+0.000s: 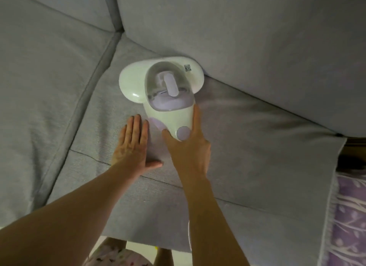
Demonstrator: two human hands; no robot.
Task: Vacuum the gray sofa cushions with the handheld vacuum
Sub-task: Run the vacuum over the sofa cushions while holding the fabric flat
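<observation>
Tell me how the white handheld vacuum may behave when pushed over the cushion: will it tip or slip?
The handheld vacuum looks rigid, a hard plastic shell. Its wide head lies flat on the seat cushion, so it will probably not tip or roll. The glossy handle may be slippery, though the right hand grips it.

**A Home With a Sofa**

We were in a home, in what looked like a sitting room. We saw a big gray sofa with soft seat and back cushions. A purple cloth with white leaves lay beside it.
</observation>
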